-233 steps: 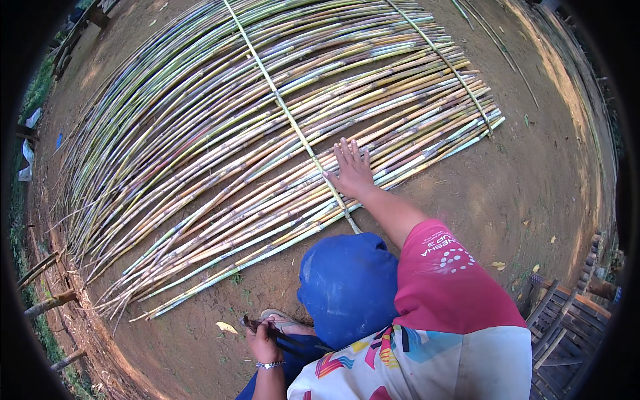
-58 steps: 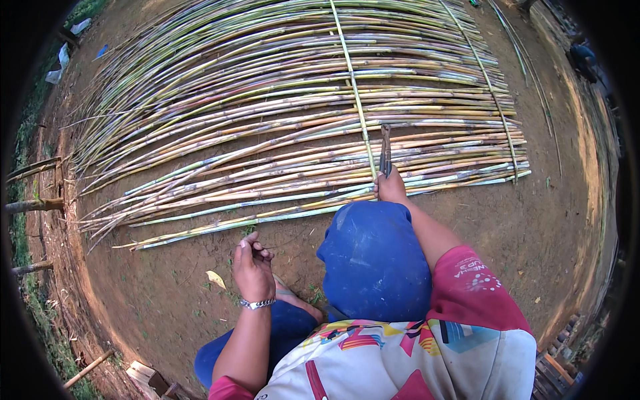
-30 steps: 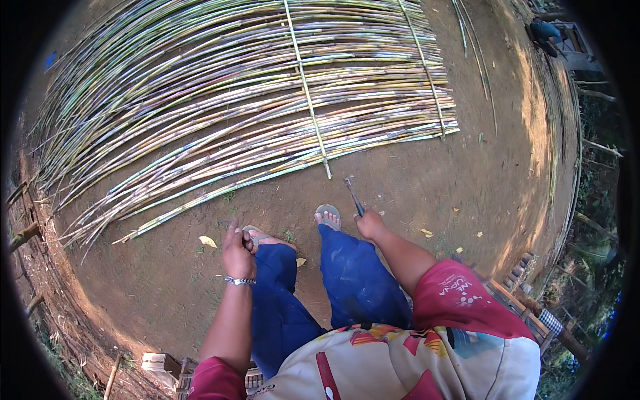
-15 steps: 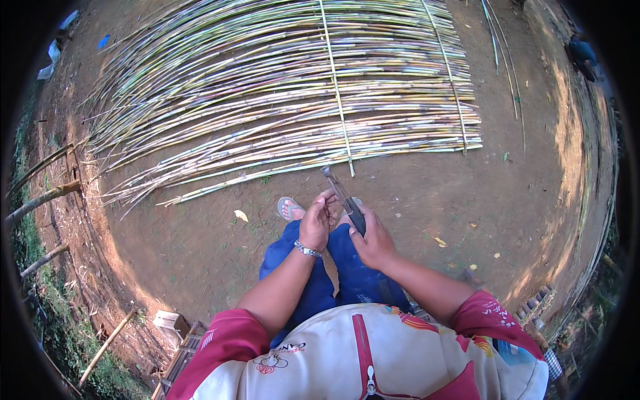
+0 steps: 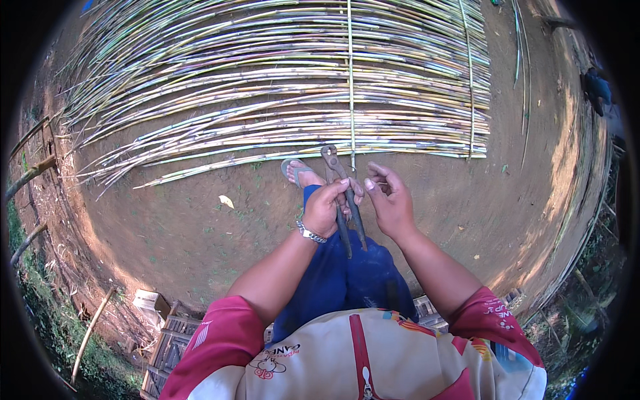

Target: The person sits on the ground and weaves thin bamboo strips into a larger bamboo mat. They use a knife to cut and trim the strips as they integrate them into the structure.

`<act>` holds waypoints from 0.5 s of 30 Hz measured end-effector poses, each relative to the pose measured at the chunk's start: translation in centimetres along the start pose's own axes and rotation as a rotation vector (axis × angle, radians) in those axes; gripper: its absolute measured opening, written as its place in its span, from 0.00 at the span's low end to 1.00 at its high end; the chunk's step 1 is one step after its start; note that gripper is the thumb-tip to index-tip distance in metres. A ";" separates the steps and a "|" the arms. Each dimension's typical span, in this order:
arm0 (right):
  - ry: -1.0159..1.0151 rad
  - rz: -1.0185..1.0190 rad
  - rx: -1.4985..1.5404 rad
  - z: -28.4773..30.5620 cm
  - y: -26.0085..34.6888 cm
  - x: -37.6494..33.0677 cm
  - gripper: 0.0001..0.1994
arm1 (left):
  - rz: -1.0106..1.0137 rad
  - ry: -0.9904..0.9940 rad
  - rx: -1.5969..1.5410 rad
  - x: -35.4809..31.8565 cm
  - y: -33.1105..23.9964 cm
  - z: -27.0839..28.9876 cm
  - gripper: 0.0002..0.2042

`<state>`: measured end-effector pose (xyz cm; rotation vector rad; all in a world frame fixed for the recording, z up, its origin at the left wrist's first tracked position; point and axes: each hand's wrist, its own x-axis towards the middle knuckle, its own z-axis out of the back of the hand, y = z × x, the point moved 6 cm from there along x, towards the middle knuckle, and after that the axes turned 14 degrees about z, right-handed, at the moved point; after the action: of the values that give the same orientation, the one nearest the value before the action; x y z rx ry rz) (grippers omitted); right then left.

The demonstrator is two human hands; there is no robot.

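Though near, poles (image 5: 287, 85) (beyond pincers (image 5: 334, 162))

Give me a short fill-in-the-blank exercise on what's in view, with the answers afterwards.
1. The hand holding the pincers is the person's ____ one.
2. The colour of the trousers is ____.
3. The crosswise poles lying over the many long poles number ____.

Missing words: left; blue; two.

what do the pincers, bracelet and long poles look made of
Pincers: probably steel, worn and dull, from the dark grey-brown surface. Bracelet: likely polished metal, given its shiny silvery links. Poles: seemingly plant stalks, perhaps cane, smooth, with ringed joints.
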<state>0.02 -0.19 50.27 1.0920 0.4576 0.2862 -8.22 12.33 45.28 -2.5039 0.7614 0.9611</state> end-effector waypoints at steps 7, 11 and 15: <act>0.479 -0.369 0.461 -4.1 -0.3 4.2 0.17 | 0.176 -0.051 0.391 -1.7 -2.8 2.9 0.13; 0.631 -0.408 0.297 -3.0 -1.7 3.2 0.11 | 0.297 0.103 0.551 -2.4 -1.7 3.8 0.14; 0.688 -0.570 0.484 -2.0 -3.8 0.9 0.10 | 0.362 0.204 0.598 -2.7 -0.5 2.0 0.16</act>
<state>-0.15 0.13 45.89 1.2594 1.4805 0.0302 -10.63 14.72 45.79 -1.9841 1.3683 0.4730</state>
